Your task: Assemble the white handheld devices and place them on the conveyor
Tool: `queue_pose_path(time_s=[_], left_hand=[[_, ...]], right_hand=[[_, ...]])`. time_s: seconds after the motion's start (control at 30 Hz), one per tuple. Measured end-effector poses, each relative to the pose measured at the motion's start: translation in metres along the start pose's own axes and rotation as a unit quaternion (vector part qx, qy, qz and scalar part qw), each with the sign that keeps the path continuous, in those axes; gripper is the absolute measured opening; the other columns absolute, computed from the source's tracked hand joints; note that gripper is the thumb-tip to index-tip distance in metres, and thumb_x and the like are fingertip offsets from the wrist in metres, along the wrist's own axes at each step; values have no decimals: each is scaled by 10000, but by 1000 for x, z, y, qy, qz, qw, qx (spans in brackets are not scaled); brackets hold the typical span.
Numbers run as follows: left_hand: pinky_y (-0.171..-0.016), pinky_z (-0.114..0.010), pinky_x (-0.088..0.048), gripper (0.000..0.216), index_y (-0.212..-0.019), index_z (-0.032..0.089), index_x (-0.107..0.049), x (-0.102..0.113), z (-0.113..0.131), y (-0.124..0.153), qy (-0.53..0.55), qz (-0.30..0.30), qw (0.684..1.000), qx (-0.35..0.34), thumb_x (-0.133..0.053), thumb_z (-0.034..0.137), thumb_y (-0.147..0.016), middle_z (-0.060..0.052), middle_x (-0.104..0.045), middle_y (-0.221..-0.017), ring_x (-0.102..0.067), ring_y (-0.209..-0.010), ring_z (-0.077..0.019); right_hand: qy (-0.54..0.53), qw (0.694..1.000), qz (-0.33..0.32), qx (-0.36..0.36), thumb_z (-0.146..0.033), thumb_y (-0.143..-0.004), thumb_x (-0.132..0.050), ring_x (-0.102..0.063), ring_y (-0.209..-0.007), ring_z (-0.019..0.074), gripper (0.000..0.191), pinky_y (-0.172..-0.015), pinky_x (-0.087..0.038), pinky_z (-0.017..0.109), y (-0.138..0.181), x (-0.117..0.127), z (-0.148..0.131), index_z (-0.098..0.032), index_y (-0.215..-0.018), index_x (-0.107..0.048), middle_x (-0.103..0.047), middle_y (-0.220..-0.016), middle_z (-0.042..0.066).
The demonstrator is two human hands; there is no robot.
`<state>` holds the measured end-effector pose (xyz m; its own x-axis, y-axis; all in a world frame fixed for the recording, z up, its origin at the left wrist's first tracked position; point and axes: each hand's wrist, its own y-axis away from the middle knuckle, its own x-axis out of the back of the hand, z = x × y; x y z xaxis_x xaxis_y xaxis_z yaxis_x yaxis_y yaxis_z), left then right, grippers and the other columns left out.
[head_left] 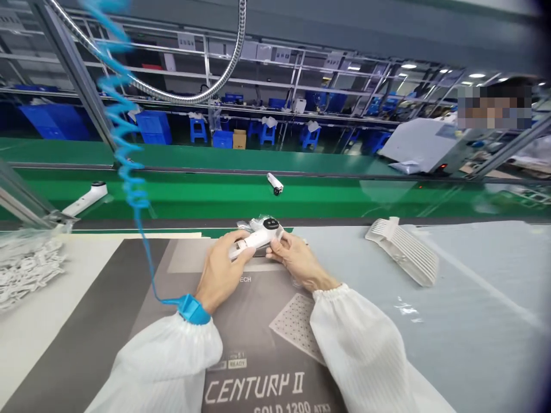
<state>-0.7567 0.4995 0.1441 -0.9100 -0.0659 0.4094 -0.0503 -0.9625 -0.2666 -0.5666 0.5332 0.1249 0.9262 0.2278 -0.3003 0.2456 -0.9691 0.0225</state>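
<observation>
Left hand (221,271) and right hand (298,261) grasping white device (257,239) at far edge of bench (477,350), green conveyor (193,201) just beyond.

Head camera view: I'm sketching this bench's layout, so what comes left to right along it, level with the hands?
Clear bag of small white plastic parts → left hand → white device → right hand → white slatted plastic piece
</observation>
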Motion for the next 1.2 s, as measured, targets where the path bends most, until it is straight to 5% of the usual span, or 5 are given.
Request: queue_pose_path(time_s=[0.53, 0.73, 0.9, 1.03, 1.2], left_hand=[[-1030, -317, -462, 327, -1245, 257, -610, -12, 4, 6, 77, -59, 995, -6, -588, 370, -939, -20, -666, -1266, -620, -1167, -193], [-950, -460, -506, 455, -1410, 224, -502, -28, 21, 19, -184, -115, 975, -44, -381, 425, -1019, -134, -665, -1273, -657, -1138, -317], [-752, -486, -541, 540, -1216, 151, -611, -27, 36, 20, -352, -224, 909, -26, -401, 585, -973, -174, -742, -909, -722, -840, -387], [-785, -482, -542, 473, -1141, 168, -636, -22, 27, 15, -356, -146, 923, -9, -415, 554, -981, -154, -740, -927, -717, -896, -362], [-1014, -428, -484, 510, -1378, 212, -484, -22, 17, 14, -208, 28, 972, -109, -560, 474, -947, -118, -630, -1328, -597, -1220, -269]], right_hand=[[-18, 997, 7, 68, -586, -853, -679, -612, -896, 199, 433, -862, -492, 337, 10, -12, -5, -207, -1058, -714, -702, -957, 44], [-282, 951, 110, -66, -640, -993, -341, -644, -790, 201, 567, -741, -537, 335, 11, -34, -12, -187, -884, -664, -676, -770, 49], [-359, 912, 164, -113, -453, -1029, -259, -410, -432, 147, 553, -479, -415, 266, 13, -31, -19, -217, -578, -475, -308, -380, -40], [-330, 938, 59, -85, -484, -1023, -376, -577, -625, 161, 467, -620, -507, 276, 16, -29, -21, -183, -752, -608, -554, -588, 3], [-272, 961, -25, -44, -414, -955, -613, -639, -965, 177, 242, -880, -533, 300, 25, -43, -14, -181, -996, -661, -687, -951, 41]])
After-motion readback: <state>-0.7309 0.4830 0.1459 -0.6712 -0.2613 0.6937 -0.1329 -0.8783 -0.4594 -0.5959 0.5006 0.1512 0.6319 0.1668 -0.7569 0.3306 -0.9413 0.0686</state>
